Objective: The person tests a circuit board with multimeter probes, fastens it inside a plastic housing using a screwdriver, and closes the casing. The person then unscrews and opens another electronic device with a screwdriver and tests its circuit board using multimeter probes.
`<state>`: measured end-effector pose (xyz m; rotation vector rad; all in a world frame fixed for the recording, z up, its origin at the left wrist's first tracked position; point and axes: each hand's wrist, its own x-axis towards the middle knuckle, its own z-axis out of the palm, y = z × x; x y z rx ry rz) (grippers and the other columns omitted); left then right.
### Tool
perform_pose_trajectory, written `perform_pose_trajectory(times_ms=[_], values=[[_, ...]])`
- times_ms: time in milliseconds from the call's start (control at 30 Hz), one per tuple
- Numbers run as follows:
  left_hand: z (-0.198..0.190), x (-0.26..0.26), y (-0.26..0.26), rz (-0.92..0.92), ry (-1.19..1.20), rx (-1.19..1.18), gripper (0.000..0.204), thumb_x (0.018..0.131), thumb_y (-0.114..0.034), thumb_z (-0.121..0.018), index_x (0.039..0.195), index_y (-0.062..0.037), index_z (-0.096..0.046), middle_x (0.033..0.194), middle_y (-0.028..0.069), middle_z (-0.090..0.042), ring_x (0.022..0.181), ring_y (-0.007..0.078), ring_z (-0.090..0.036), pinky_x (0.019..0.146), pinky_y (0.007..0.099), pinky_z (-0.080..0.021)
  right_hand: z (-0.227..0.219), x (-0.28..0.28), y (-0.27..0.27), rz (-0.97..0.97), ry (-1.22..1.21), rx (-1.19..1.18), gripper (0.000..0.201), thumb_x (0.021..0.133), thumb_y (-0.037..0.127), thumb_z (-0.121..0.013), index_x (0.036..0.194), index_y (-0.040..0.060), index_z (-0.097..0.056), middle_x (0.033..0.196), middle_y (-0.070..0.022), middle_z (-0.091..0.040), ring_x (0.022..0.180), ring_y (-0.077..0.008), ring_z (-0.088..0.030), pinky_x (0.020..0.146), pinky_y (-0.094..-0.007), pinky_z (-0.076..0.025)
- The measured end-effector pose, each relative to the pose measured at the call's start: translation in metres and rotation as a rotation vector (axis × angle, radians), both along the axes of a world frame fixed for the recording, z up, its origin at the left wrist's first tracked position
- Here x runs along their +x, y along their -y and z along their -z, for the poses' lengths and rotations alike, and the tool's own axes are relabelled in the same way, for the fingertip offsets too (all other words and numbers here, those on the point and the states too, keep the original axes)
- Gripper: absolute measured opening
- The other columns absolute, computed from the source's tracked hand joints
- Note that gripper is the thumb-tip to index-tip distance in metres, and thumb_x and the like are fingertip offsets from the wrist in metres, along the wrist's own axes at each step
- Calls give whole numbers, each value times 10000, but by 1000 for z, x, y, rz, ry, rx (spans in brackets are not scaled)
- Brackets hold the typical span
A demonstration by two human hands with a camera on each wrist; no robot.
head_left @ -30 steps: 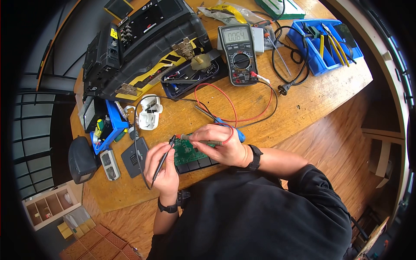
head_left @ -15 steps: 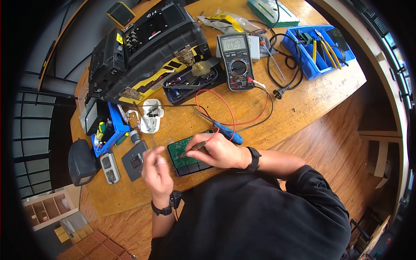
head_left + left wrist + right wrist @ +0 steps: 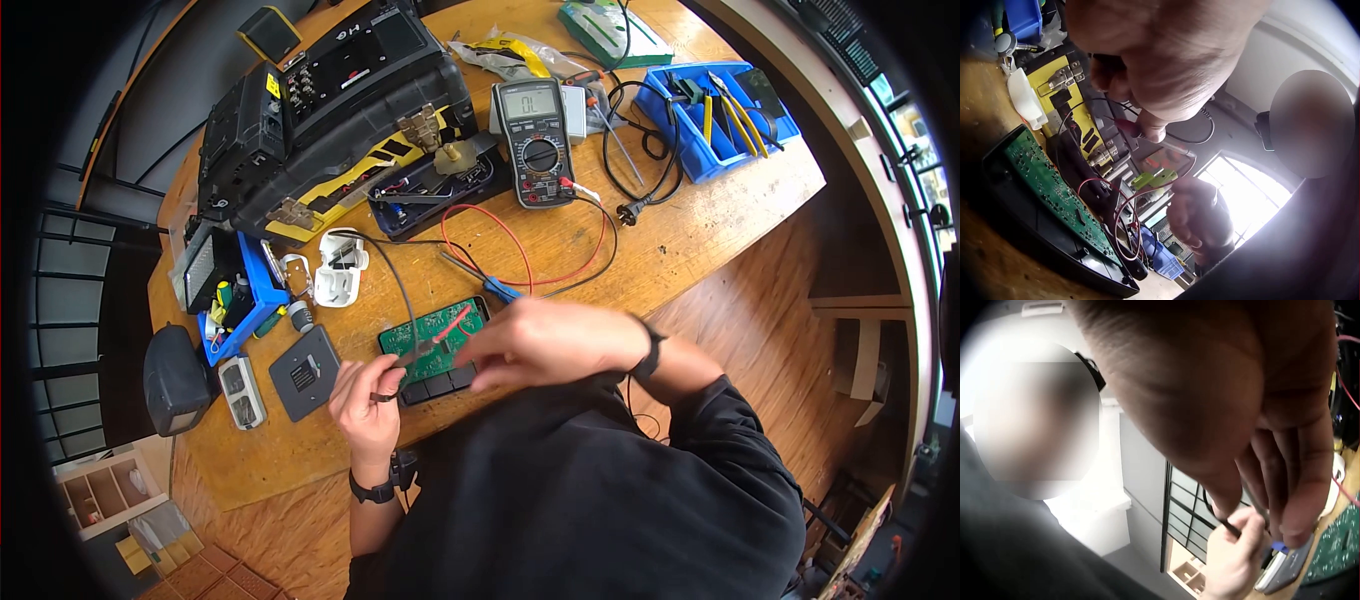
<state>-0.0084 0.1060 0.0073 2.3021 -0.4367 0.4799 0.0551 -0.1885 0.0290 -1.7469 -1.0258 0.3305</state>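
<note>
My left hand [image 3: 365,408] pinches the multimeter's test probes above the green circuit board [image 3: 432,325]. The grey body of the red probe [image 3: 1175,147] sticks out past the thumb in the left wrist view, and the black lead [image 3: 404,296] runs up from the same fingers. My right hand [image 3: 535,345] hovers over the board's right side with loosely extended fingers and nothing seen in its grasp. The board sits in a black casing [image 3: 437,388] at the table's front edge. Behind it, the multimeter [image 3: 541,155] displays OL.
A blue-handled screwdriver [image 3: 502,289] lies behind the right hand. To the left are a dark flat cover [image 3: 306,372], a white case [image 3: 338,285] and a blue bin [image 3: 268,290]. A large black-and-yellow case [image 3: 350,130] fills the back left; a blue tool tray [image 3: 690,150] stands back right.
My right hand held the red probe over the board; that probe is now at my left hand, and the right hand has lifted away. The meter went from 0.064 through 0.053 to OL.
</note>
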Motion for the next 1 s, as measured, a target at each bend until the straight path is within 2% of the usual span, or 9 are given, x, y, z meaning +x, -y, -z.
perform_pose_trajectory(times_ms=[33, 167, 233, 300, 367, 500, 600, 667, 1000], values=[[2, -1, -3, -36, 12, -21, 164, 891, 27, -856, 1029, 19, -766, 772, 119, -664, 677, 299, -572, 661, 394, -437, -9, 10, 13, 32, 69, 30, 186, 1022, 170, -810, 1139, 31, -772, 949, -113, -778, 854, -333, -773, 742, -436, -606], [10, -3, -10, -45, 31, -62, 180, 895, 34, -856, 1049, 25, -764, 758, 116, -642, 662, 291, -554, 662, 386, -434, 4, 67, 47, 774, 552, -104, 126, 944, 149, -818, 1010, 62, -755, 951, -103, -725, 879, -344, -733, 796, -445, -606], [10, -5, -8, -38, 32, -70, 177, 897, 37, -853, 1049, 25, -763, 757, 115, -641, 658, 288, -552, 661, 385, -433, 18, 99, 66, 873, 832, -243, 108, 954, 145, -802, 1016, 73, -752, 1022, -84, -694, 956, -329, -707, 832, -437, -599], [12, -6, -7, -36, 35, -77, 175, 898, 39, -851, 1049, 25, -763, 756, 114, -639, 655, 285, -550, 660, 383, -432, 25, 113, 78, 856, 832, -339, 114, 960, 151, -789, 1039, 75, -756, 1090, -76, -689, 1047, -312, -683, 872, -420, -595], [15, -6, -6, -29, 69, -109, 196, 889, 43, -871, 1053, 54, -765, 698, 57, -464, 632, 187, -406, 646, 345, -367, 31, 122, 82, 781, 770, -446, 176, 955, 164, -799, 1103, 71, -778, 1089, -81, -706, 1071, -324, -685, 901, -441, -592], [16, -9, -7, -40, 52, -125, 188, 895, 42, -867, 1054, 51, -766, 694, 55, -464, 621, 189, -405, 667, 354, -385, 40, 130, 84, 733, 729, -548, 174, 948, 144, -784, 1105, 68, -788, 1067, -98, -689, 1053, -326, -675, 936, -426, -581], [16, -10, -8, -55, 46, -120, 182, 903, 30, -866, 1056, 45, -769, 693, 55, -466, 618, 189, -414, 695, 351, -420, 43, 131, 84, 719, 721, -504, 155, 952, 131, -773, 1088, 57, -793, 1067, -105, -684, 1068, -324, -674, 957, -427, -576], [15, -9, -8, -34, 70, -94, 189, 891, 52, -851, 1057, 25, -765, 761, 113, -651, 642, 271, -544, 647, 381, -427, 46, 133, 85, 712, 719, -494, 150, 959, 128, -769, 1084, 50, -793, 1070, -112, -687, 1068, -332, -677, 956, -436, -578], [17, -10, -7, -41, 69, -95, 190, 895, 45, -855, 1062, 27, -767, 764, 109, -644, 644, 260, -533, 635, 371, -412, 44, 124, 78, 786, 720, -398, 113, 985, 116, -773, 1054, 27, -784, 1056, -137, -705, 1004, -370, -700, 889, -468, -589]])
